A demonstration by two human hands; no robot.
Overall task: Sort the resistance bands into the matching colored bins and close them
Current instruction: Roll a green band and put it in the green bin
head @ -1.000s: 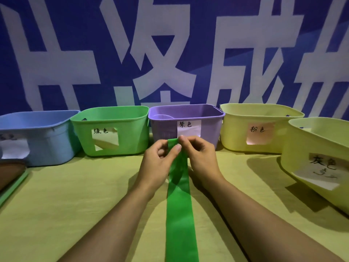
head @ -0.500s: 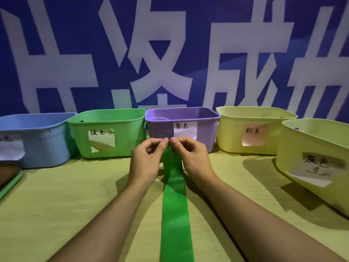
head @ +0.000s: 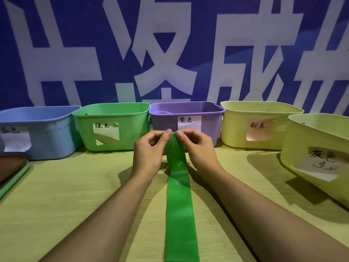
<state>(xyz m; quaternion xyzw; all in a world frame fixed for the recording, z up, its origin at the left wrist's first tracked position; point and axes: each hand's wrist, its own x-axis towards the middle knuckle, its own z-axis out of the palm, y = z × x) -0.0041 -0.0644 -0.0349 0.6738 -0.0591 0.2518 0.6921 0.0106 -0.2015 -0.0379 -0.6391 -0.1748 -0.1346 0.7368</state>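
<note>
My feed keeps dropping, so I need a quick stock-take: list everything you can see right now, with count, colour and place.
resistance band: one, green, lying lengthwise on the table's middle, far end lifted.
blue bin: one, far left of the row, white label.
green bin: one, second from left, labelled 绿色.
purple bin: one, centre of the row, labelled 紫色.
yellow bins: two; one right of the purple bin, labelled 粉色, one at far right, nearer the camera, labelled 灰色.
lids: apparently two stacked, brown on green, left edge.
table: one, yellow-green cover.
banner: one, blue with white characters, behind the bins.
left hand: pinches the band's far end.
right hand: pinches the same end.
</note>
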